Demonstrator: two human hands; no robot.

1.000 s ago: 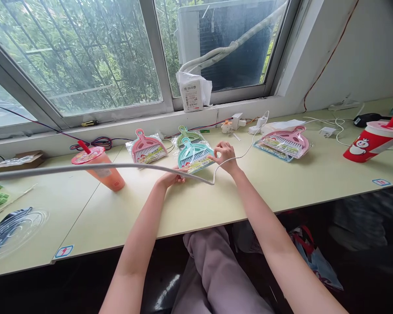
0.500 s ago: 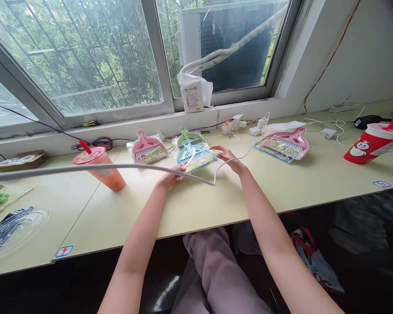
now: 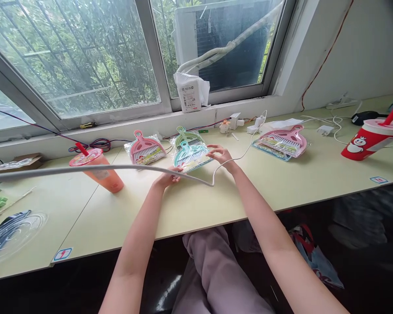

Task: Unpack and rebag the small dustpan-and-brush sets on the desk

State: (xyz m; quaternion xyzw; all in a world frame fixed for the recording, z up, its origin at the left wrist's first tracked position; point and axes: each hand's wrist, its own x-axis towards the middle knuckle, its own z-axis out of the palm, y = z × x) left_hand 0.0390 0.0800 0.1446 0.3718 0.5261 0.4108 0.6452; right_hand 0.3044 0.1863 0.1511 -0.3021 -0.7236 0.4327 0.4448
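Note:
A teal dustpan-and-brush set in clear packaging lies tilted near the middle of the table, overlapping a green set behind it. My left hand grips its lower left corner, fingers curled at the edge. At its right edge, my right hand pinches the packaging between thumb and fingers. A pink dustpan-and-brush set rests just to the left. Further right, another pink set lies on top of a blue one.
A white cable hangs across the view before my hands. An orange cup with a straw stands left, and a red cup stands right. Chargers and wires line the back. A box sits on the windowsill.
The view has shifted slightly. Both hands stay on the teal set, and the glare on its packaging has changed. The other sets keep their places.

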